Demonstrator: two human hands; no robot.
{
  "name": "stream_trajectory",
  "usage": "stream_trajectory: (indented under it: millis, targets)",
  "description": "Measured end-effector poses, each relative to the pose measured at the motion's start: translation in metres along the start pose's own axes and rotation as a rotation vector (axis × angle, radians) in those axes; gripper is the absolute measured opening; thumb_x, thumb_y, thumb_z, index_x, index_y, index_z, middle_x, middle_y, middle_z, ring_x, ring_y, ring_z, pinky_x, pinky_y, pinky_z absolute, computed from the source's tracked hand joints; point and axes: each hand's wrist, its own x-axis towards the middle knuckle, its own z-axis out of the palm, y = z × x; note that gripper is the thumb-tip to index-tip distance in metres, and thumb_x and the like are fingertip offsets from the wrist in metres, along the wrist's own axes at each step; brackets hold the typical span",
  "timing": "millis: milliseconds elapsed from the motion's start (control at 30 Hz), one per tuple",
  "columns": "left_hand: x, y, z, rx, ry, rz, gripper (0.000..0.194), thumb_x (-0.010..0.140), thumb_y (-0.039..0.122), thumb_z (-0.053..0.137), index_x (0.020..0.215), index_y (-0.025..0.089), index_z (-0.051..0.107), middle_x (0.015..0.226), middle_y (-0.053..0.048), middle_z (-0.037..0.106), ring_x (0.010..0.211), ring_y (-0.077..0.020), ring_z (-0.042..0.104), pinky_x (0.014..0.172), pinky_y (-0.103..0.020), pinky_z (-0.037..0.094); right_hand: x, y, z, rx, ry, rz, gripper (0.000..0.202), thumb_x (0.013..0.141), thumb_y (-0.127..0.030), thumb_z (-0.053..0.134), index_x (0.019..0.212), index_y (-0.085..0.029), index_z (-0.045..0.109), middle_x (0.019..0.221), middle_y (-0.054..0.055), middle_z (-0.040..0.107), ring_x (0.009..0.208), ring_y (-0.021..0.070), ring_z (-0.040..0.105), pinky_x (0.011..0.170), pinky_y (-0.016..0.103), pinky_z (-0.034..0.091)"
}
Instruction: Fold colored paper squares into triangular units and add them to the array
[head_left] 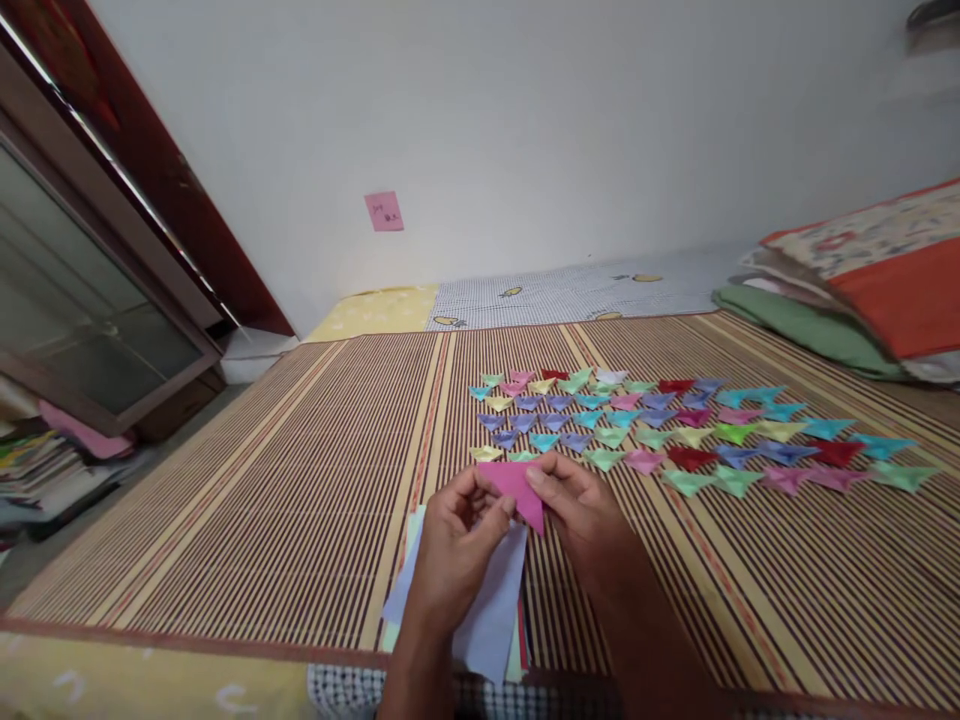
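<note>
Between my two hands is a folded piece of bright pink paper (516, 484), roughly triangular with one point hanging down. My left hand (463, 525) pinches its left side, thumb in front. On the upper right side, my right hand (576, 500) grips it between thumb and fingers. Below my left hand lies a stack of coloured paper sheets (491, 610), a pale blue one on top and green and red edges showing beneath. Just beyond my hands, rows of small folded paper shapes (690, 457) in many colours are spread on the striped mat (315, 500).
Folded bedding (892, 270) with orange, patterned and green cloth is piled at the right. A pink note (384, 211) is stuck on the white wall (525, 120). At the left stand a glass-fronted cabinet (82, 290) and a pile of books (37, 465).
</note>
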Motion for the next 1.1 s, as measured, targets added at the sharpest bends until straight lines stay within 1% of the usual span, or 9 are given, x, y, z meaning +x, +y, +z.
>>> stream_trajectory:
  millis: [133,267,400,533,667,767,900,1000,1100]
  targets:
    - [-0.001,0.001,0.001,-0.092,-0.023,-0.005,0.013,0.085,0.028,0.078,0.090,0.018,0.072,0.079,-0.001,0.068,0.070,-0.0124,0.060,0.066,-0.021,0.049,-0.001,-0.001,0.000,0.085,-0.095,0.081,0.030,0.084,-0.048,0.077,0.079,-0.022,0.064,0.067,-0.002,0.065,0.060,0.0150,0.060,0.062,0.027,0.049]
    - [-0.002,0.000,0.001,-0.104,0.002,0.025,0.012,0.085,0.027,0.078,0.089,0.018,0.072,0.076,0.000,0.066,0.068,-0.0113,0.058,0.065,-0.020,0.048,-0.002,-0.003,0.004,0.079,-0.116,0.082,0.033,0.082,-0.052,0.077,0.079,-0.022,0.062,0.068,-0.001,0.067,0.061,0.0161,0.061,0.063,0.029,0.051]
    - [-0.002,0.000,0.002,-0.061,0.011,0.038,0.012,0.089,0.030,0.073,0.091,0.018,0.072,0.077,0.000,0.065,0.068,-0.0121,0.057,0.065,-0.022,0.048,-0.001,-0.003,0.006,0.097,-0.110,0.100,0.037,0.078,-0.054,0.078,0.075,-0.023,0.059,0.063,-0.001,0.064,0.059,0.0172,0.060,0.062,0.030,0.050]
    - [-0.001,0.002,0.007,-0.003,0.021,0.054,0.012,0.090,0.031,0.071,0.092,0.019,0.072,0.077,0.000,0.065,0.068,-0.0130,0.056,0.064,-0.021,0.047,-0.002,-0.001,0.004,0.121,-0.121,0.081,0.034,0.080,-0.052,0.078,0.076,-0.022,0.061,0.064,-0.002,0.062,0.060,0.0163,0.059,0.063,0.029,0.049]
    - [-0.004,0.004,0.015,0.104,0.042,0.075,0.015,0.091,0.031,0.068,0.100,0.020,0.073,0.088,-0.003,0.071,0.076,-0.0160,0.061,0.069,-0.024,0.049,0.000,0.002,0.001,0.004,-0.118,0.012,0.033,0.084,-0.050,0.076,0.075,-0.022,0.062,0.068,-0.002,0.062,0.064,0.0154,0.059,0.064,0.027,0.049]
    - [-0.008,0.004,0.021,0.253,0.061,0.083,0.021,0.098,0.032,0.058,0.103,0.019,0.074,0.087,-0.003,0.071,0.076,-0.0171,0.061,0.069,-0.025,0.048,0.005,0.008,-0.001,-0.078,-0.044,-0.060,0.033,0.082,-0.051,0.078,0.081,-0.021,0.062,0.072,-0.001,0.064,0.065,0.0153,0.059,0.063,0.026,0.050]
    - [-0.010,0.002,0.025,0.342,0.111,0.099,0.025,0.098,0.030,0.055,0.083,0.018,0.070,0.069,0.001,0.061,0.065,-0.0149,0.052,0.061,-0.023,0.042,0.009,0.016,-0.001,-0.138,0.159,-0.211,0.036,0.077,-0.045,0.084,0.084,-0.023,0.057,0.072,-0.003,0.060,0.064,0.0145,0.058,0.058,0.025,0.048]
    - [-0.010,0.000,0.025,0.339,0.156,0.083,0.029,0.096,0.028,0.055,0.069,0.019,0.061,0.063,0.002,0.055,0.061,-0.0140,0.050,0.058,-0.023,0.039,0.003,0.012,0.004,-0.308,0.280,-0.349,0.028,0.083,-0.038,0.079,0.080,-0.023,0.056,0.068,-0.004,0.056,0.059,0.0135,0.053,0.055,0.025,0.044]
    - [-0.010,0.000,0.024,0.359,0.220,0.086,0.030,0.094,0.025,0.056,0.065,0.019,0.059,0.061,0.002,0.055,0.058,-0.0137,0.049,0.055,-0.023,0.038,-0.007,0.000,0.011,-0.589,0.286,-0.489,0.015,0.091,-0.031,0.069,0.081,-0.023,0.063,0.071,-0.001,0.060,0.064,0.0158,0.056,0.060,0.028,0.046]
